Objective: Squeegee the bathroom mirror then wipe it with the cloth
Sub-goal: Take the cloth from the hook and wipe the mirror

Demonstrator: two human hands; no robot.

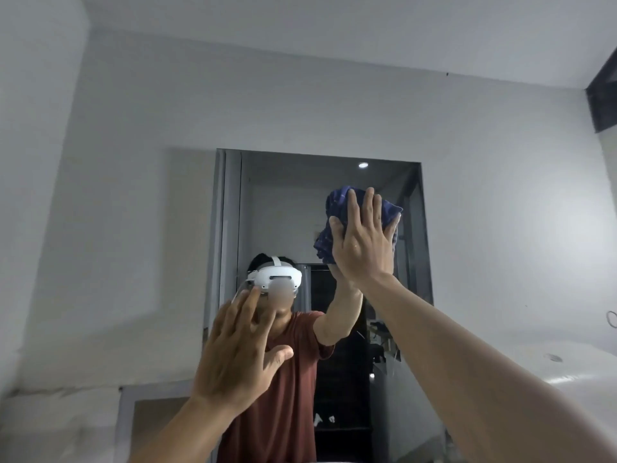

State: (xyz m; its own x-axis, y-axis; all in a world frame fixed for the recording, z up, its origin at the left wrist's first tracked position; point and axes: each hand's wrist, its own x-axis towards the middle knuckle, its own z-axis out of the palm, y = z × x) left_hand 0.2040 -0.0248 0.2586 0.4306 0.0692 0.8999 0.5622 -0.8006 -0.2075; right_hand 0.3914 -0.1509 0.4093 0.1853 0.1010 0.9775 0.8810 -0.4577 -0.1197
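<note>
The bathroom mirror [283, 212] hangs on the pale wall straight ahead, tall and narrow. A crumpled dark blue cloth [337, 202] is pressed flat against the glass near the mirror's upper right corner, under the spread palm of my right hand [364, 235]. My left hand [240, 352] is raised at the mirror's lower left with fingers apart and nothing in it; whether it touches the glass I cannot tell. The mirror reflects a person in a red shirt wearing a white headset. No squeegee is in view.
Pale grey walls [133, 195] surround the mirror, with the ceiling above. A dark opening [604, 95] shows at the top right corner. A white curved surface [567, 369] sits at the lower right.
</note>
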